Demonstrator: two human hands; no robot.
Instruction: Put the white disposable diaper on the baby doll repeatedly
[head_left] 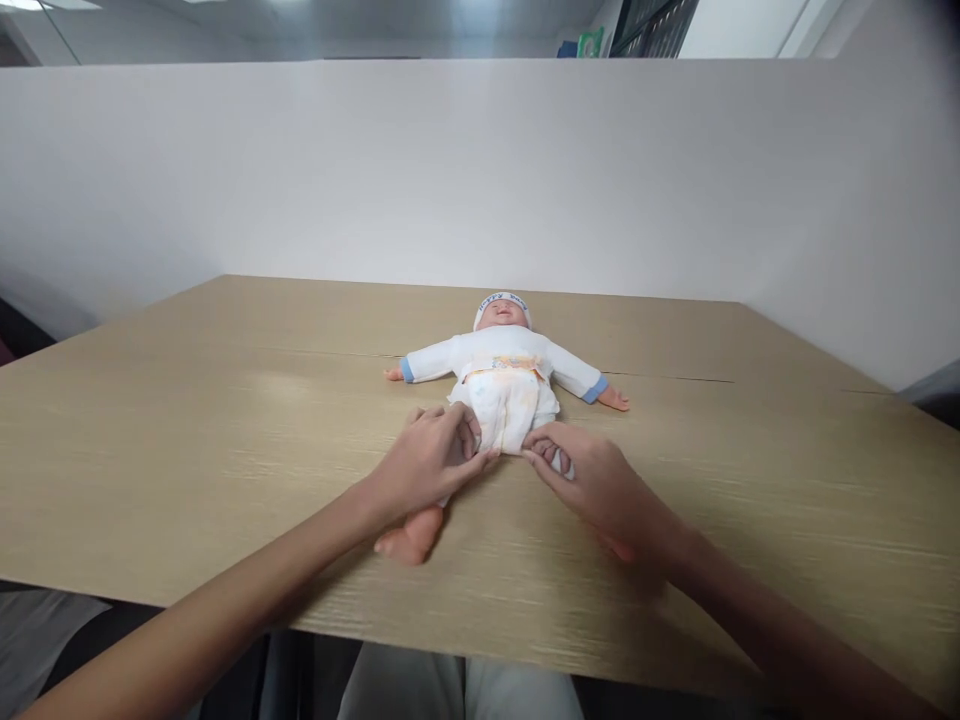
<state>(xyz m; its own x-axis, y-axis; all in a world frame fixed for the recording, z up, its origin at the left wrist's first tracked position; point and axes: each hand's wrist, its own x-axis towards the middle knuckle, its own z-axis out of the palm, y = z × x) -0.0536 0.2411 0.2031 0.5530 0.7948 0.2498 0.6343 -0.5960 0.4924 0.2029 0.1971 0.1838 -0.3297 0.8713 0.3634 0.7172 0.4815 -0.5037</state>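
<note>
A baby doll lies on its back, arms spread, in a white long-sleeved top with blue cuffs and a white cap with lettering. Around its hips is a white diaper with an orange-patterned waistband. My left hand is closed at the diaper's left leg edge, fingers curled and thumb reaching beneath. On the other side, my right hand pinches the right leg edge between thumb and fingers. One bare foot shows below my left hand; the other leg is mostly hidden under my right hand.
The doll rests on a wooden table whose front edge runs above my lap. A white partition stands behind the table and continues along the right side. Dark chair parts show at lower left.
</note>
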